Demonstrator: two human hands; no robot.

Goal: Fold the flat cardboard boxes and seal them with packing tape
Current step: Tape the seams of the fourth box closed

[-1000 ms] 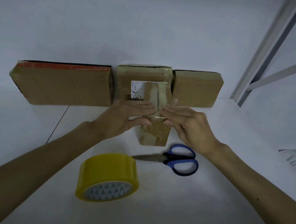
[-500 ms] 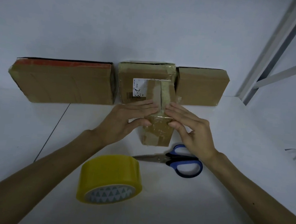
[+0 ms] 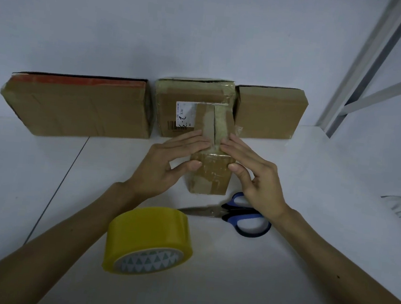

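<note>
The box [image 3: 210, 177] stands mid-way along the counter [image 3: 281, 270] toward its back edge; left hand [image 3: 166, 165] and right hand [image 3: 256, 176] press its top flaps down with straight, flat fingers [image 3: 191, 138]; freeing either for the tape [image 3: 148, 237] could let the flaps spring apart.

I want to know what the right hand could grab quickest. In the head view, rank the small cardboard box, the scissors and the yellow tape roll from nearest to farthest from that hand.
1. The small cardboard box: in contact, with the right hand pressing its top flaps.
2. The scissors: just below the wrist, towards the person.
3. The yellow tape roll: farthest, down to the left.
</note>
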